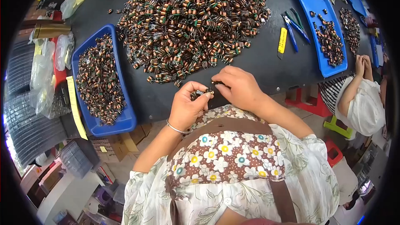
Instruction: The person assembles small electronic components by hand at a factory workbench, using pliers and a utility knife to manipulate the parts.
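My left hand (189, 105) is closed at the table's near edge. Its thumb and forefinger pinch a small copper-wound coil (209, 91), and more coils show inside the curled fingers. Close beside it, my right hand (241, 86) has its fingers bent together around a small dark piece at the fingertips, too small and covered to make out. The two hands' fingertips nearly meet. Just beyond them rises a big heap of copper-wound coils (189, 25) with dark and green parts and thin metal leads.
At left, a blue tray (130, 118) holds many coils. On the right lie a yellow utility knife (282, 41), blue-handled pliers (292, 37) and another blue tray (331, 71) with fewer coils. Past it are a smaller coil heap (350, 29) and another person's hands (363, 64). Plastic bags (43, 73) hang far left.
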Available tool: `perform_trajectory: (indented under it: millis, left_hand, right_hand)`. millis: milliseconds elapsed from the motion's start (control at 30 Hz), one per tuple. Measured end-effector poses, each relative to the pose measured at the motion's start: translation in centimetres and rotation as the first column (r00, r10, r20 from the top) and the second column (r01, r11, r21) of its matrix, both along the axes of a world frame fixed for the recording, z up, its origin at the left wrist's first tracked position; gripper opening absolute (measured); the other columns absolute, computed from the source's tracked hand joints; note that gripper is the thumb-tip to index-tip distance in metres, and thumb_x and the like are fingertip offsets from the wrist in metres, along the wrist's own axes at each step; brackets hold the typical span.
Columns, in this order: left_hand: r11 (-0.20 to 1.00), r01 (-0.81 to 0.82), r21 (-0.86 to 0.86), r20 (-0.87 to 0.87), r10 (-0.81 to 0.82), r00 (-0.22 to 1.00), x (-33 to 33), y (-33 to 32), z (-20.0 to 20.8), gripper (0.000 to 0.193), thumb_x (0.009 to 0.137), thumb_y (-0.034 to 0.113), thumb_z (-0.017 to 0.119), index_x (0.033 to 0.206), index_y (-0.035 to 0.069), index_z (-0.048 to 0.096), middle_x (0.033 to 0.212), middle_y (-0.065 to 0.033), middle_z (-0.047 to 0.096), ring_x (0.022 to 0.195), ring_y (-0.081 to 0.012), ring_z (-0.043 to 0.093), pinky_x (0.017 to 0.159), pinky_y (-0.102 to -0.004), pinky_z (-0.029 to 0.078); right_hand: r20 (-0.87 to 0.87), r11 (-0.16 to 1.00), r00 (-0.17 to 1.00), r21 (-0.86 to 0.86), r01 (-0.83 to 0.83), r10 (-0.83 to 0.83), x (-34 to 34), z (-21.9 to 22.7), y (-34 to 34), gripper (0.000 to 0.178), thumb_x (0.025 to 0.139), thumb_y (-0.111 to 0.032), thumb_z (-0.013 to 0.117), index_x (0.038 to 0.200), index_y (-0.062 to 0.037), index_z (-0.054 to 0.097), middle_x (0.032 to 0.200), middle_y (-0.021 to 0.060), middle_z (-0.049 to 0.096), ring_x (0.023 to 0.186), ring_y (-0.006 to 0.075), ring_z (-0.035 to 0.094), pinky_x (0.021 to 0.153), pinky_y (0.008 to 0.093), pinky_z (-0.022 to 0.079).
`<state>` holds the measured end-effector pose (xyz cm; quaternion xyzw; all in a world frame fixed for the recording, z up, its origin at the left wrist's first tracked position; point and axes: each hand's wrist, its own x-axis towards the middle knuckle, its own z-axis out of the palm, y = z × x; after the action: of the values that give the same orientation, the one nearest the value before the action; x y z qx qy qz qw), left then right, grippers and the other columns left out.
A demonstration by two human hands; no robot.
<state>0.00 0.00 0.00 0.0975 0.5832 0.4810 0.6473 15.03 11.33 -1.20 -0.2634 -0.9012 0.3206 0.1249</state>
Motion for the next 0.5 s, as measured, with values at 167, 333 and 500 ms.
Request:
perform_trajectory:
  millis: [167,333,500]
  left_hand:
    - [1.0,0.001,0.018,-0.004,-0.001,1.0,0.0,0.3,-0.5,0.012,0.081,0.005,0.062,0.089,0.005,0.052,0.075,-0.0039,0.062,0.05,-0.0028,0.049,0.038,-0.0162,0.033]
    - [0.994,0.086,0.063,-0.086,-0.081,0.993,0.6,0.6,-0.2,0.014,0.081,0.004,0.061,0.093,0.003,0.054,0.087,-0.0052,0.062,0.058,-0.0037,0.052,0.048,-0.0173,0.04]
    - [0.958,0.217,0.187,-0.356,-0.14,0.924,2.8,0.6,-0.4,0.024,0.077,0.003,0.062,0.1,0.0,0.056,0.094,-0.0042,0.061,0.091,-0.0095,0.055,0.08,-0.0235,0.045]
  right_hand:
    - [-0.149,0.864,0.988,-0.502,-0.031,-0.051,0.7,1.2,0.9,0.013,0.076,-0.004,0.064,0.089,-0.0019,0.064,0.083,0.0062,0.06,0.062,0.0106,0.055,0.056,0.0231,0.045]
    - [-0.018,0.773,0.989,-0.626,0.104,-0.148,0.9,1.9,0.5,0.015,0.075,-0.014,0.069,0.076,-0.0001,0.061,0.068,0.0089,0.06,0.059,0.0149,0.059,0.054,0.0271,0.046]
    - [0.03,0.782,0.995,-0.616,0.095,-0.098,1.8,2.8,0.5,0.021,0.075,-0.017,0.069,0.067,-0.0014,0.057,0.062,0.0086,0.059,0.055,0.0167,0.057,0.051,0.029,0.044]
